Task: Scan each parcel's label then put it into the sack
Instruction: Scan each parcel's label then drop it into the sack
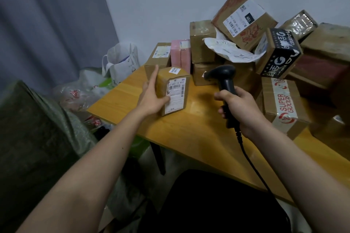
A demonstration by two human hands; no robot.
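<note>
Standing taped brown parcel (173, 91), white-labelled

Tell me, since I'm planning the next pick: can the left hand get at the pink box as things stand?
Probably not yet: the left hand holds the small parcel, which stands between it and the pink box.

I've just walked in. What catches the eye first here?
Probably the black barcode scanner gripped in the right hand at mid-table, facing the small taped parcel that the left hand steadies. Behind them, a jumbled heap of cardboard boxes climbs the wall.
</note>
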